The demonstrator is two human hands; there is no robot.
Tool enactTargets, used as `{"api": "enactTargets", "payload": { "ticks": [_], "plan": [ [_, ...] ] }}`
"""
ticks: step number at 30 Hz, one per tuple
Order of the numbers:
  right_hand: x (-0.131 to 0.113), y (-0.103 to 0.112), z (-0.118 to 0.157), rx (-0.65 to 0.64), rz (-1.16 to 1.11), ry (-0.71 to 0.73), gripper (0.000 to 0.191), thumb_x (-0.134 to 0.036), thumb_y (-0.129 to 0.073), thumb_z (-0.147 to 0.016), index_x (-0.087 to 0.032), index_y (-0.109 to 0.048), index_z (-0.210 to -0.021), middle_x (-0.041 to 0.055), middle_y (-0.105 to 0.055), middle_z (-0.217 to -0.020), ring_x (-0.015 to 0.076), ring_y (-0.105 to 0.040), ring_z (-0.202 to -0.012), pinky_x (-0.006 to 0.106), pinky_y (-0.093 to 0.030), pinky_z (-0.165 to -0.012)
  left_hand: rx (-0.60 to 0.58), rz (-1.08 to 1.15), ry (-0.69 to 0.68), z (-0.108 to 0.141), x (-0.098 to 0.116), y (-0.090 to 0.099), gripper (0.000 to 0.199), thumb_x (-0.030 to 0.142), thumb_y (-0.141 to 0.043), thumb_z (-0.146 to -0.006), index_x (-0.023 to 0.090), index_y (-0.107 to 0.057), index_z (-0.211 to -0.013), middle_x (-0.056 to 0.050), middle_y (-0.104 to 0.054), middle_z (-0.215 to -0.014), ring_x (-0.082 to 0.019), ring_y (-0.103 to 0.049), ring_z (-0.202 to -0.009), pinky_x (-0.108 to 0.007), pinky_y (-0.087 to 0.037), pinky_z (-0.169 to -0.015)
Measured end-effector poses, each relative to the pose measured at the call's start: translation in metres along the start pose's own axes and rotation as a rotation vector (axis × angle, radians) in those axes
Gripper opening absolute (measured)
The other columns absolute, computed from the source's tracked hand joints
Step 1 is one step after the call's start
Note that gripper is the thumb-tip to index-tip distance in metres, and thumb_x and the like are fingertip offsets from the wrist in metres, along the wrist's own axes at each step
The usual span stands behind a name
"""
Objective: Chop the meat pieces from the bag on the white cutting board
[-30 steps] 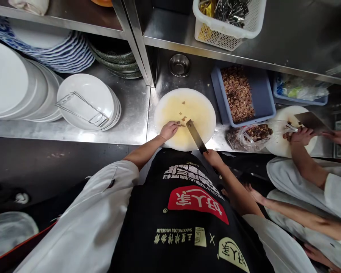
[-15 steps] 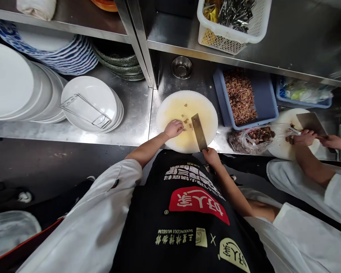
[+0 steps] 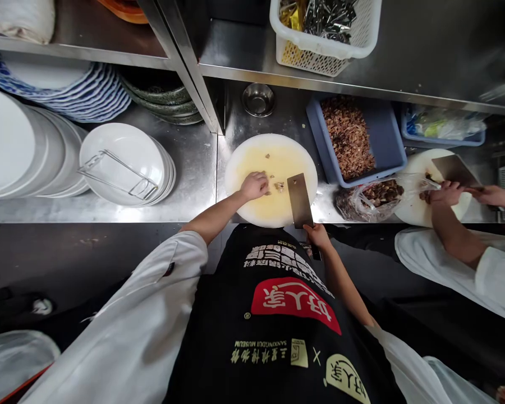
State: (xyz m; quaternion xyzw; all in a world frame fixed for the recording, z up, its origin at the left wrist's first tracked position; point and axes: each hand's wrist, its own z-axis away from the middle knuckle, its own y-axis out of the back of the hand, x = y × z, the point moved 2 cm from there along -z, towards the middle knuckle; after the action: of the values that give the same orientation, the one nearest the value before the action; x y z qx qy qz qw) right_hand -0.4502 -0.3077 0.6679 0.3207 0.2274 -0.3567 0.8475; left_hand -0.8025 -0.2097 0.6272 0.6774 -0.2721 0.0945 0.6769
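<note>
A round white cutting board with a yellowish worn middle lies on the counter before me. My left hand rests on its left part, fingers curled together; what they hold, if anything, is hidden. Small brown meat pieces are scattered just right of those fingertips. My right hand is closed round the handle of a cleaver at the board's front right edge. The blade's broad face is turned up, apart from the meat pieces.
Right of the board stands a blue bin of chopped brown meat, with a plastic bag of meat in front. A co-worker's hands work with another cleaver farther right. White plates are stacked left; a metal shelf overhangs the back.
My right hand has drawn the cleaver slightly right and toward me, and its blade has turned to show more of its face. My left hand stays on the board. The view has shifted a little.
</note>
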Motion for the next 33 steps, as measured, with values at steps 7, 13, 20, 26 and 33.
{"api": "enactTargets", "payload": {
  "ticks": [7,13,20,26,33],
  "plan": [
    [0.035,-0.015,-0.019,-0.246,-0.292,-0.001,0.057,-0.067,-0.067,-0.08,-0.024,-0.046,-0.049,-0.0011,-0.048,-0.042,0.0136,-0.049,-0.04,0.027,-0.046,-0.048,0.078,0.094,0.064,-0.057,-0.018,0.002,0.055,0.035,-0.064,-0.092,0.01,-0.06,-0.141,-0.019,-0.045,-0.161,-0.033,-0.035,-0.155,-0.055,-0.022,-0.133],
    [0.013,-0.033,-0.049,-0.345,-0.338,0.036,0.052,-0.062,-0.069,-0.077,-0.024,-0.047,-0.05,-0.0022,-0.048,-0.042,0.0132,-0.052,-0.04,0.026,-0.047,-0.049,0.118,0.171,0.113,-0.012,0.046,-0.033,0.05,0.038,-0.056,-0.1,0.011,-0.058,-0.142,-0.019,-0.053,-0.154,-0.032,-0.041,-0.151,-0.056,-0.024,-0.133],
    [-0.02,-0.05,-0.064,-0.442,-0.264,0.125,0.043,-0.052,-0.068,-0.079,-0.022,-0.05,-0.053,-0.0022,-0.052,-0.042,0.0111,-0.049,-0.036,0.022,-0.039,-0.041,0.44,0.237,0.416,-0.011,0.093,-0.059,0.052,0.044,-0.05,-0.104,0.015,-0.055,-0.147,-0.019,-0.041,-0.163,-0.031,-0.031,-0.158,-0.059,-0.026,-0.132],
    [-0.044,0.025,-0.048,-0.252,-0.4,0.268,0.041,-0.042,-0.061,-0.087,-0.022,-0.051,-0.053,-0.0021,-0.052,-0.041,0.011,-0.049,-0.035,0.022,-0.038,-0.042,0.505,0.275,0.124,-0.11,0.143,-0.044,0.047,0.052,-0.042,-0.107,0.022,-0.069,-0.131,-0.011,-0.056,-0.153,-0.026,-0.038,-0.155,-0.054,-0.029,-0.132],
    [-0.027,0.117,-0.033,0.034,-0.623,0.24,0.039,-0.039,-0.053,-0.094,-0.023,-0.049,-0.059,-0.0013,-0.053,-0.045,0.0132,-0.052,-0.039,0.024,-0.043,-0.047,0.314,0.386,-0.002,-0.326,0.199,-0.027,0.045,0.054,-0.049,-0.104,0.017,-0.073,-0.099,-0.009,-0.075,-0.112,-0.025,-0.066,-0.124,-0.042,-0.048,-0.117]
  ]
}}
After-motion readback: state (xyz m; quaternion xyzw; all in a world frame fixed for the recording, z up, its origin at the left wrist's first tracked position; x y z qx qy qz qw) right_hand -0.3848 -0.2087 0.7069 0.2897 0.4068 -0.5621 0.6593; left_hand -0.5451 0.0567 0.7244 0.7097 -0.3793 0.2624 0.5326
